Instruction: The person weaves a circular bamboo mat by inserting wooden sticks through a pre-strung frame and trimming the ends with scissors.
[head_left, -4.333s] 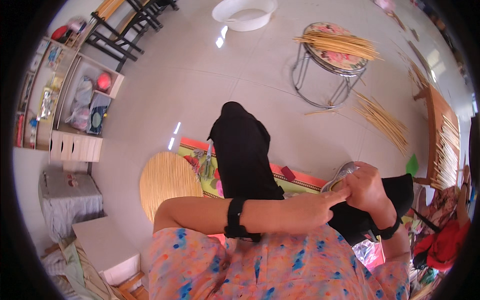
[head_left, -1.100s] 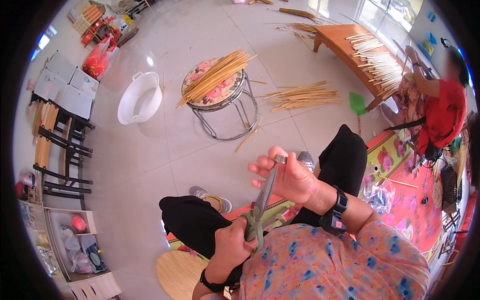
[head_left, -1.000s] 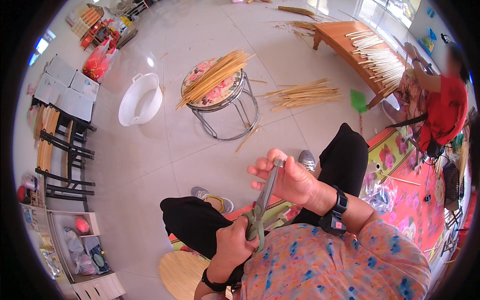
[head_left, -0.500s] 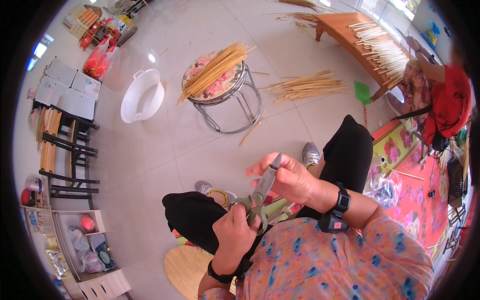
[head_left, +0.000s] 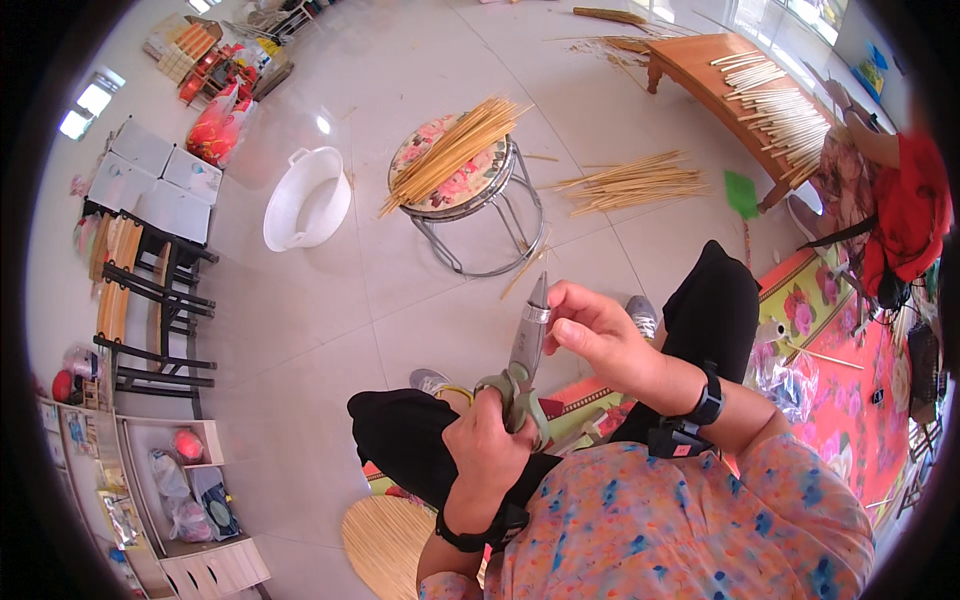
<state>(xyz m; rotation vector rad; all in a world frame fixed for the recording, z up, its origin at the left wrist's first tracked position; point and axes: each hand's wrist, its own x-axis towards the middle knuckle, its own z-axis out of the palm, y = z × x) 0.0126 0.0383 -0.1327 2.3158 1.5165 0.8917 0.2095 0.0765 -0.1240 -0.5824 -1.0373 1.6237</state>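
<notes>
My left hand [head_left: 488, 445] is closed round the green handles of a pair of scissors [head_left: 522, 360], whose blades point up and away from me. A shiny silver band [head_left: 537, 313] circles the blades near their tip. My right hand [head_left: 610, 340] is beside the blade tip, thumb and forefinger apart; the forefinger reaches close to the blade, and I cannot tell whether it touches. Below my left forearm, partly hidden, lies a round mat of pale sticks [head_left: 378, 540].
Ahead stands a round stool [head_left: 440, 205] bearing a bundle of thin sticks [head_left: 460, 152]. More sticks [head_left: 640, 185] lie on the floor. A white basin [head_left: 308, 200] is left of the stool. Far right, a person in red [head_left: 905, 200] is beside a wooden table [head_left: 690, 75] with sticks.
My right fingers have drawn back from round the blades to their right side. The scissors point more steeply away, and the silver band now shows. The whole view has shifted a little.
</notes>
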